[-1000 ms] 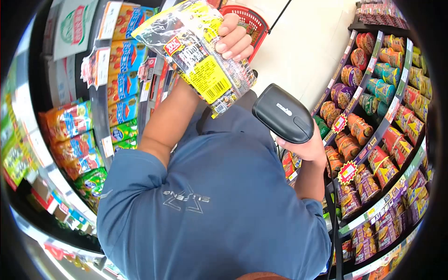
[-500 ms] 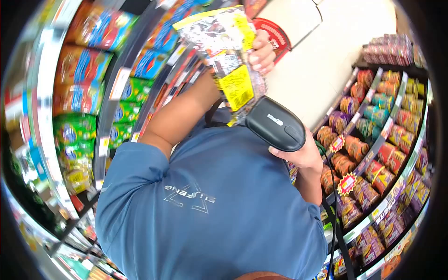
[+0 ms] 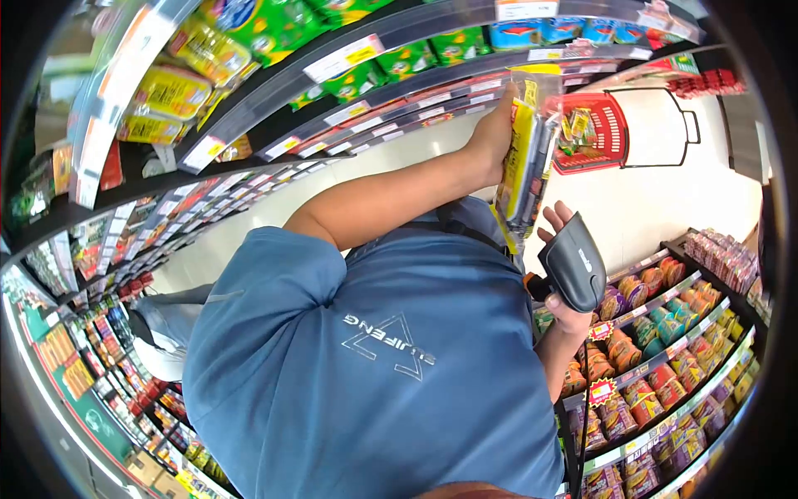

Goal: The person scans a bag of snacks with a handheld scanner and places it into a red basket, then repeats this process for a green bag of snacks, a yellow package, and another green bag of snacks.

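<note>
My left hand [image 3: 494, 143] grips a yellow and clear plastic package [image 3: 522, 158], which stands nearly edge-on to the camera; its fingers are mostly hidden behind the package. Just below and to the right, my right hand [image 3: 567, 318] is wrapped around a black handheld scanner [image 3: 573, 264]. Its fingertips show beyond the scanner's upper left side, and a dark cable hangs from it. The scanner and the package are apart.
A red basket [image 3: 613, 125] with colourful packets sits on the pale floor beyond my hands. Shelves of green and yellow packs [image 3: 170, 91] run along the left and top. A tiered rack of round packages [image 3: 657, 333] stands at the right. Blue-grey cloth [image 3: 179, 309] shows at the left.
The view has swung, bringing the basket fully into sight. The package has turned from its flat printed side to nearly edge-on, and the scanner has tilted and moved away from it.
</note>
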Demonstrator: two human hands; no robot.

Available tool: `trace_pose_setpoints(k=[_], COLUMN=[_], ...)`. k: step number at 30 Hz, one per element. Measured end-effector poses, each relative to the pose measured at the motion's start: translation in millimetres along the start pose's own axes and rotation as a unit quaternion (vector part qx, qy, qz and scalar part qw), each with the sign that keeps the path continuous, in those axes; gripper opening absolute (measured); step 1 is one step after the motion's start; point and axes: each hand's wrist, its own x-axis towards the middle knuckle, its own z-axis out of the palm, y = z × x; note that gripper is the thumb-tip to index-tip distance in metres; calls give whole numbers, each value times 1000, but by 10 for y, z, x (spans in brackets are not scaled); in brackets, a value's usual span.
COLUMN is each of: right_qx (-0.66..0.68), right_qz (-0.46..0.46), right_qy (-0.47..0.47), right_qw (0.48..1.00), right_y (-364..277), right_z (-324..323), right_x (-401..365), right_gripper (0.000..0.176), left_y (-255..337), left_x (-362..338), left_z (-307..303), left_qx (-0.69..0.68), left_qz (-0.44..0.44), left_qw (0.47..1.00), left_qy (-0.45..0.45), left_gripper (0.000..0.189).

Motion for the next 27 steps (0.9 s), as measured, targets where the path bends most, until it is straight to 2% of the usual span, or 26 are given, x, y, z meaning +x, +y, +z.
trace_pose_setpoints(k=[1,4,5,8,9,12,13,14,16,17,18,21,25,27], right_qx=[15,-7,-27,-39,-48,-22,2,2,35,47,48,113,77,94], right_qz=[50,48,98,161,146,99,102,101,101,100,97,82,88,80], right_qy=[-36,-115,-83,-11,-4,27,41,40,39,27,26,2,-3,10], right_qw=[998,992,991,986,988,995,994,994,994,994,994,990,993,992], right_y=[-41,96,90,169,243,391,386,388,401,432,437,434,455,403], right_z=[55,83,111,74,46,-11,0,5,-12,-53,-65,-92,-33,64], right_x=[9,-60,-130,-314,-357,-456,-488,-524,-625,-679,-716,-838,-987,-1046], right_gripper=[95,97,96,73,68,60,59,59,60,63,63,68,68,70], left_y=[18,66,65,55,-5,-153,-149,-157,-179,-202,-220,-301,-320,-301], left_x=[-40,-220,-263,-501,-505,-622,-699,-787,-1021,-1076,-1135,-1296,-1444,-1490], left_z=[-76,-210,-290,-269,-299,-383,-421,-444,-428,-444,-467,-540,-610,-626], left_qx=[-1,18,22,46,17,17,82,83,153,173,175,221,240,256], left_qz=[31,73,84,117,130,101,93,95,157,147,149,180,162,130], left_qw=[1000,996,996,992,991,992,991,991,962,960,959,932,928,932], left_qy=[-5,50,21,30,-25,-75,-43,-43,-164,-163,-163,-226,-233,-221], left_gripper=[59,57,56,56,53,50,49,49,48,60,60,76,76,63])
